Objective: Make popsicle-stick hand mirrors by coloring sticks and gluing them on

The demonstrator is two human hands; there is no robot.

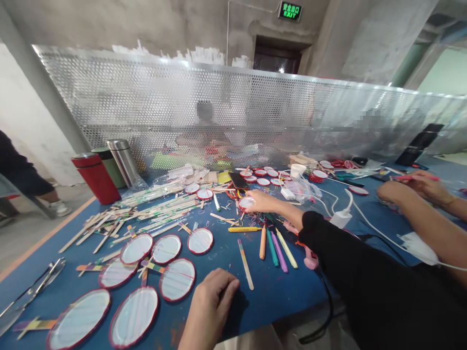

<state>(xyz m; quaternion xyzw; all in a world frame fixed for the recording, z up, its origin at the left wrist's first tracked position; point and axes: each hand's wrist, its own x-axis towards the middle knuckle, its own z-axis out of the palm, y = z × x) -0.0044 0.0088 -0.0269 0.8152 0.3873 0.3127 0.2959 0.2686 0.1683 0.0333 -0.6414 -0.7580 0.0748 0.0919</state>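
My left hand [213, 299] rests on the blue table in a loose fist, with nothing visible in it. Just right of it lies a craft stick [245, 265] with a coloured end. My right hand [257, 200], in a black sleeve, reaches across to the middle of the table. Its fingers are closed at the edge of a small red-rimmed disc [247, 203]. Several markers [272, 248] lie below that arm, and a yellow marker [244, 229] lies crosswise. Round red-rimmed paddles [177, 279] with striped stick handles spread out left of my left hand.
Piles of craft sticks [109, 221] cover the left side, by a red flask [97, 180] and a steel flask [124, 163]. A perforated metal screen [146, 97] borders the far edge. White cables and a plug [341, 218] cross the right. A co-worker's hand [423, 187] holds a red pen.
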